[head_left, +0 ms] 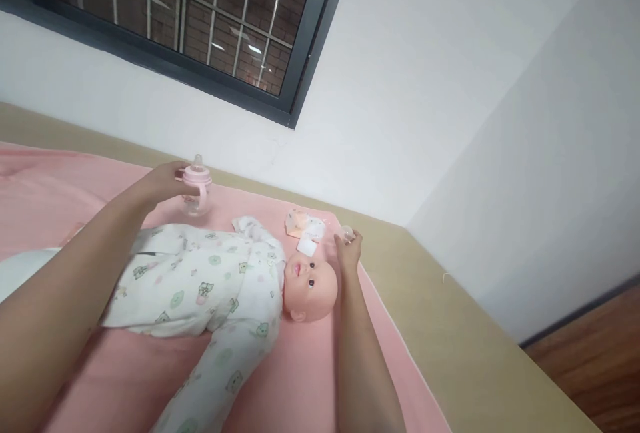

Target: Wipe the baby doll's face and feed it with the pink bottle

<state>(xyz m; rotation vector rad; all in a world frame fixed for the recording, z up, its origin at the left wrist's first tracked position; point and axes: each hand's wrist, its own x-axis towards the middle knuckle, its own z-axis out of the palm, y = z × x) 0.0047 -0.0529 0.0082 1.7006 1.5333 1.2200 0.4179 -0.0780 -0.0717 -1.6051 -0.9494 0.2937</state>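
My left hand (166,181) is closed on a pink baby bottle (199,179), which stands upright with its clear nipple uncovered at the top. My right hand (349,251) has its fingers wrapped around a small clear domed cap (347,233), near the edge of the pink cloth. Between my arms a baby doll (313,289) lies on its back, head towards the right. It wears a white outfit (200,279) printed with green and brown bears. My left forearm hides part of the doll's lower body.
A white and orange soft packet (305,225) and a small white square (307,247) lie beyond the doll's head. The pink cloth (295,379) covers much of the wooden surface (425,313). Behind are a white wall (400,86) and a dark-framed barred window (293,96).
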